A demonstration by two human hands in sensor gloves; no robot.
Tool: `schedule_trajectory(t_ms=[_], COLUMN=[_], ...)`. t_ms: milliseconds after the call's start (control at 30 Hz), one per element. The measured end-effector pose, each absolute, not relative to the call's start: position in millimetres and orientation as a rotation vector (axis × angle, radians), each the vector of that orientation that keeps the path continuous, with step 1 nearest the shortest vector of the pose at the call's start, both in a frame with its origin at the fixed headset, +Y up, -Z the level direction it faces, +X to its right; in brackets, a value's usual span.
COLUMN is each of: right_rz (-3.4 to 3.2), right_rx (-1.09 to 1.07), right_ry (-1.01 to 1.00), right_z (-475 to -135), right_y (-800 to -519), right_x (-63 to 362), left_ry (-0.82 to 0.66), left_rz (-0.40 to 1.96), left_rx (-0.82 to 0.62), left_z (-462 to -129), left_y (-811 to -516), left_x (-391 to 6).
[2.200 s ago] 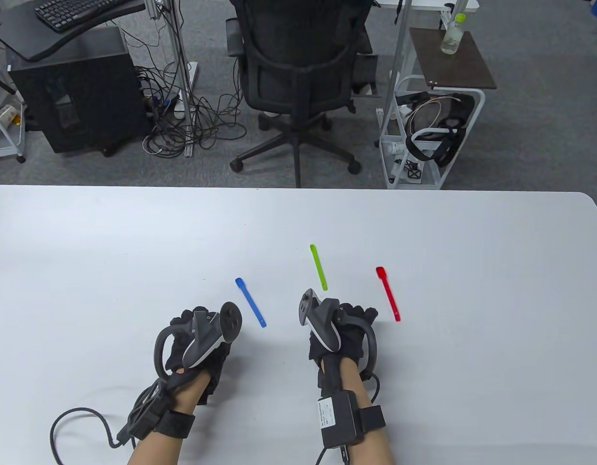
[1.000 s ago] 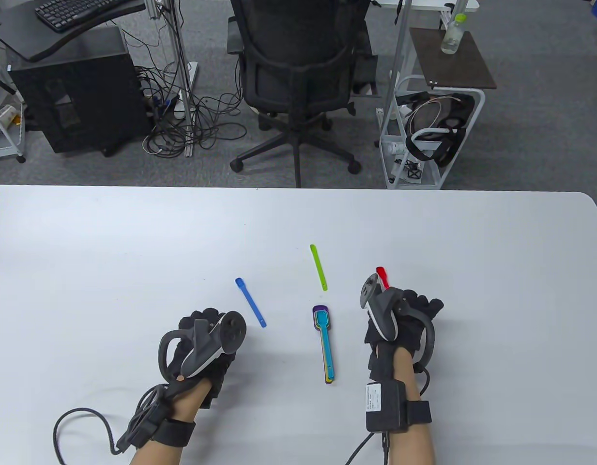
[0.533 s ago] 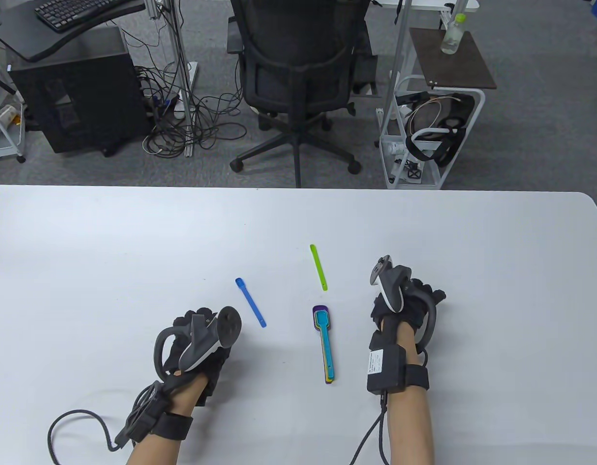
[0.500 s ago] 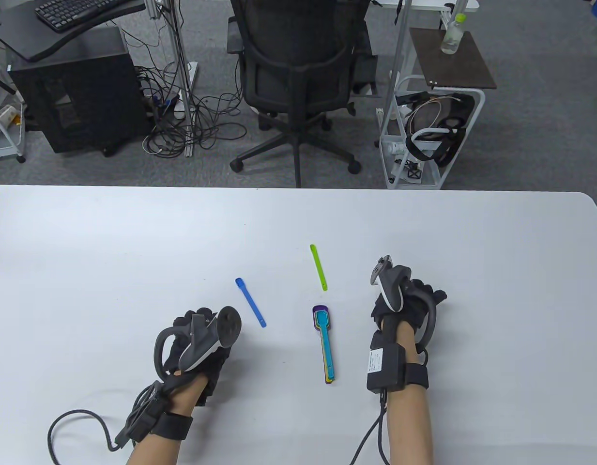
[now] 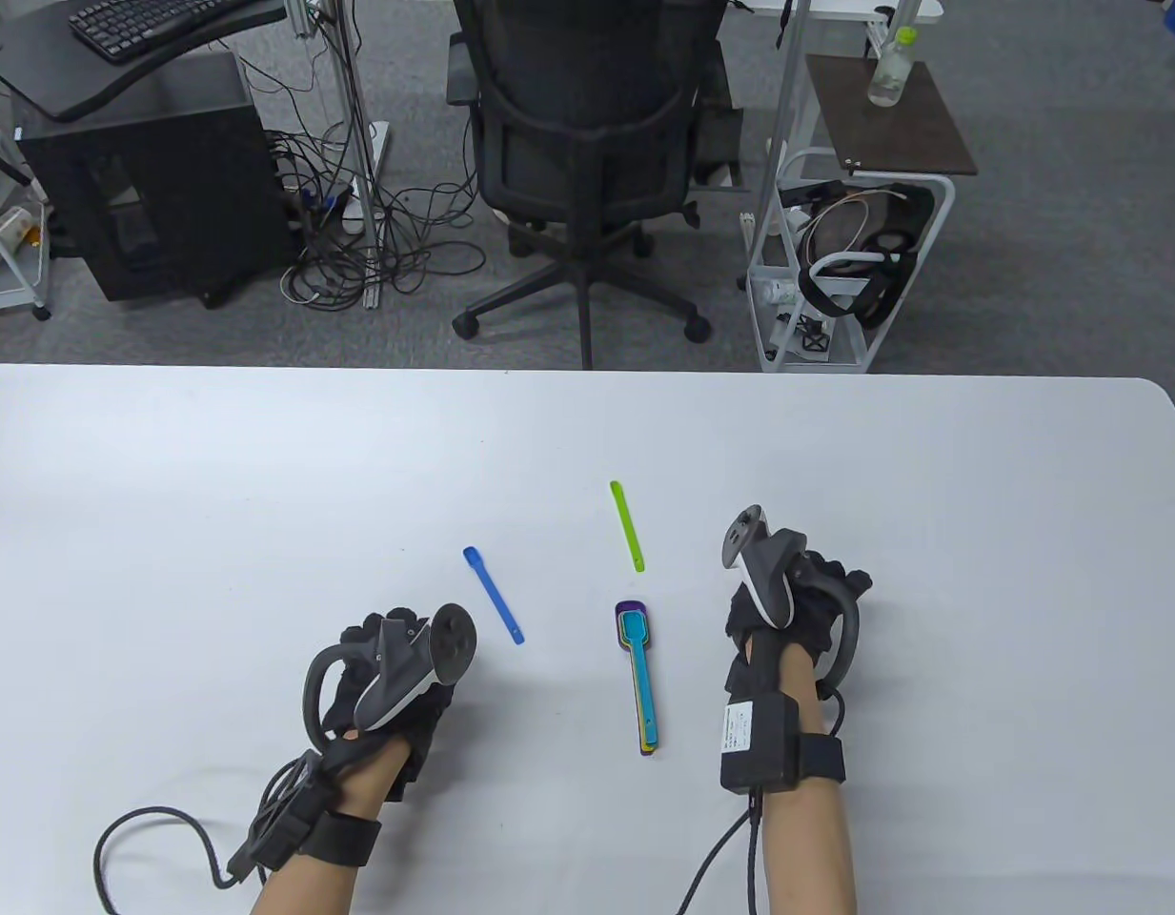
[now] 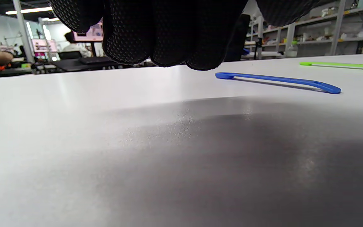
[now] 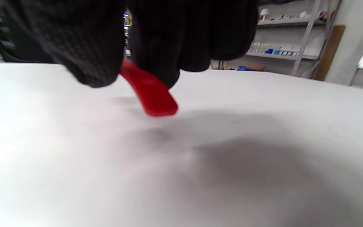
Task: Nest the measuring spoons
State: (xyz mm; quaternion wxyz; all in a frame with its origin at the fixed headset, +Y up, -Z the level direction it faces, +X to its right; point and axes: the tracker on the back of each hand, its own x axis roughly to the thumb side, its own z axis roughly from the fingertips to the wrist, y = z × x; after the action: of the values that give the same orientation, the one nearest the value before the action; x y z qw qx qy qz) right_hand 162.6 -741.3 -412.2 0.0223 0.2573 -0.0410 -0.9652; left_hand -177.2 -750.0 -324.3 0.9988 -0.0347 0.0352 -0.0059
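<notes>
A nested stack of spoons [image 5: 639,677], teal on top of purple, lies at the table's middle front. A blue spoon [image 5: 493,594] lies to its left and also shows in the left wrist view [image 6: 279,82]. A green spoon [image 5: 627,525] lies beyond the stack and shows in the left wrist view [image 6: 342,65]. My right hand [image 5: 797,610] is right of the stack and pinches the red spoon [image 7: 148,91] just above the table; the hand hides that spoon in the table view. My left hand [image 5: 387,667] rests curled and empty on the table, left of the blue spoon.
The white table [image 5: 263,496] ends at a far edge, with an office chair [image 5: 587,152], a computer tower [image 5: 149,191] and a white cart [image 5: 854,267] beyond it. Glove cables trail off the front edge.
My right hand left the nested stack, moved right over the red spoon and took hold of it. The red spoon is no longer lying in sight. My left hand barely moved.
</notes>
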Motion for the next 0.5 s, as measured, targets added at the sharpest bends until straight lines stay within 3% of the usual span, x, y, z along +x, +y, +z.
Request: schedule_trajectory(t_ms=[233, 500], right_rz=[-3.197, -3.201], right_rx=[0.662, 0.535], right_ry=[-0.103, -0.141], right_z=[-371, -339], right_y=[-729, -741], right_x=[120, 83], left_ry=[0.045, 0.022], left_rz=[-0.039, -0.029], left_rx=[-0.061, -0.055], left_z=[-322, -314], left_y=[-751, -741], left_x=[-165, -158])
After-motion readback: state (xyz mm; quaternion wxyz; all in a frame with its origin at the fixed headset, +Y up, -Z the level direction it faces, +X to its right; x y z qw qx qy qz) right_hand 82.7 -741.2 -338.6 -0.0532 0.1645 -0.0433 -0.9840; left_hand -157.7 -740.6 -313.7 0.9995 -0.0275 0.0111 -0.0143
